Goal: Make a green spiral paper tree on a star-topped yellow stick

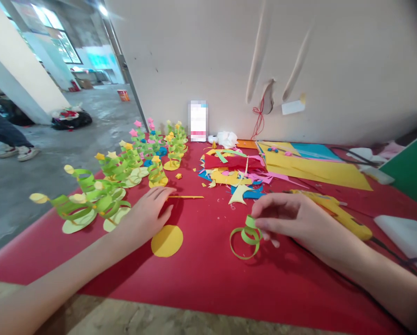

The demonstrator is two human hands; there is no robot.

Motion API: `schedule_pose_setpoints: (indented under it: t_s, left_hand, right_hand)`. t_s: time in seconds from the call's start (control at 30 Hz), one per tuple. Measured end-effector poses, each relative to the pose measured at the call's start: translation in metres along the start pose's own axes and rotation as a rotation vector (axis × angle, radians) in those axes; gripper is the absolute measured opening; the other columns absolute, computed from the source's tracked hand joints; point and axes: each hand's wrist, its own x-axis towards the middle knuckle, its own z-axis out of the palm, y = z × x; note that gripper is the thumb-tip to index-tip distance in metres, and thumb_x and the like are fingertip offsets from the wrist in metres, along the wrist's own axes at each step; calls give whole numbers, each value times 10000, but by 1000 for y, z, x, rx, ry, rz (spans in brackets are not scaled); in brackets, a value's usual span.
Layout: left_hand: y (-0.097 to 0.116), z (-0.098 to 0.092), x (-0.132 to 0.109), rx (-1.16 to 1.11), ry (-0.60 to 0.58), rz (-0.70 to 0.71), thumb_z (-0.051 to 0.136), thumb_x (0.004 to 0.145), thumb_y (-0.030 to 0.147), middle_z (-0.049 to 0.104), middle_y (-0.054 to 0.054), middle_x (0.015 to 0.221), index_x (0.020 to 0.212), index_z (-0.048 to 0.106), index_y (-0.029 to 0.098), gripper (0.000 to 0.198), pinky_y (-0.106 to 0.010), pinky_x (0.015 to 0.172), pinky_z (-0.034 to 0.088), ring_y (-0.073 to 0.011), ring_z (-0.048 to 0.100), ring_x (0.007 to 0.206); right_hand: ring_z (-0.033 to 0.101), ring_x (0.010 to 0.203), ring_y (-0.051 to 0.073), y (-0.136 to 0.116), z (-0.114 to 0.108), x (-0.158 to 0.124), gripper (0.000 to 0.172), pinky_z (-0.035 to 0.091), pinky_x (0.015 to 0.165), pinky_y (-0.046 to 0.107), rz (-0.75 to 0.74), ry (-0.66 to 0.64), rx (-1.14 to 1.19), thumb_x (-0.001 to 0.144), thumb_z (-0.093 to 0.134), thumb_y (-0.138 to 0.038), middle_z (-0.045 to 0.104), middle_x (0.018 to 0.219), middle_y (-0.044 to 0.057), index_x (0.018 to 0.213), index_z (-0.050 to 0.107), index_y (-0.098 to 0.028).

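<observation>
My right hand [285, 216] pinches the top end of a curled green paper strip [252, 236], whose loops hang just above or on the red table covering. My left hand [150, 209] rests low over the table with its thumb apart from the bent fingers. By those fingertips lies a thin yellow strip or stick [187, 197]; its left end is at the fingers, and I cannot make out a grip on it. Just below the left hand, a yellow paper circle [167, 241] lies flat. To the right of my right hand is a yellow glue gun [344, 216], partly hidden.
Green paper spirals [107, 200] with stars and round bases crowd the left side. Paper scraps [229, 172] pile up at the back middle. Yellow sheets [316, 170], a white block [403, 237] and a green board [410, 177] are rightward. A phone [198, 121] leans on the wall.
</observation>
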Motion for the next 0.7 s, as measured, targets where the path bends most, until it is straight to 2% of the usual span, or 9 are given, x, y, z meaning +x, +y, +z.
schedule_pose_setpoints:
  t_s: [0.2, 0.33, 0.4, 0.5, 0.6, 0.7]
  left_hand:
    - [-8, 3, 4, -23, 9, -29, 407, 833, 201, 561, -107, 1054, 1028, 509, 156, 225, -440, 905, 384, -261, 492, 1036]
    - [0, -4, 6, -101, 31, -9, 418, 844, 203, 582, -83, 953, 924, 528, 161, 143, -380, 846, 416, -224, 527, 940]
    - [11, -12, 6, -148, 42, 9, 431, 850, 219, 586, -75, 945, 899, 534, 163, 127, -356, 839, 418, -210, 529, 933]
    - [39, -25, 5, -216, 46, 42, 453, 855, 245, 595, -56, 934, 883, 543, 172, 119, -325, 825, 428, -192, 535, 921]
    - [69, -38, 5, -324, 82, 166, 475, 847, 192, 597, -27, 877, 855, 545, 183, 72, -300, 828, 419, -168, 531, 893]
    - [94, -48, 11, -410, 110, 335, 512, 810, 98, 593, -17, 840, 855, 553, 174, 97, -314, 880, 388, -158, 515, 887]
  right_hand:
    - [518, 609, 96, -2, 0, -1, 125, 422, 536, 187, -45, 2, -147, 736, 629, -295, 584, 717, 1, 758, 611, -173]
    - [540, 692, 126, -1, 1, 1, 127, 443, 604, 213, -97, -22, -280, 761, 597, -304, 608, 767, 15, 756, 603, -178]
    - [533, 665, 124, 1, 2, 2, 124, 436, 591, 219, -135, -2, -376, 771, 587, -305, 608, 759, 13, 762, 602, -182]
    - [495, 612, 104, 4, 4, 0, 99, 416, 569, 220, -306, 114, -553, 791, 573, -285, 590, 800, 7, 828, 606, -199]
    - [530, 739, 124, 3, 7, -7, 125, 429, 678, 238, -500, 248, -683, 813, 551, -254, 572, 924, 32, 914, 604, -204]
    - [532, 865, 153, -5, 10, -16, 136, 426, 758, 253, -623, 282, -772, 809, 556, -231, 590, 956, 47, 928, 609, -194]
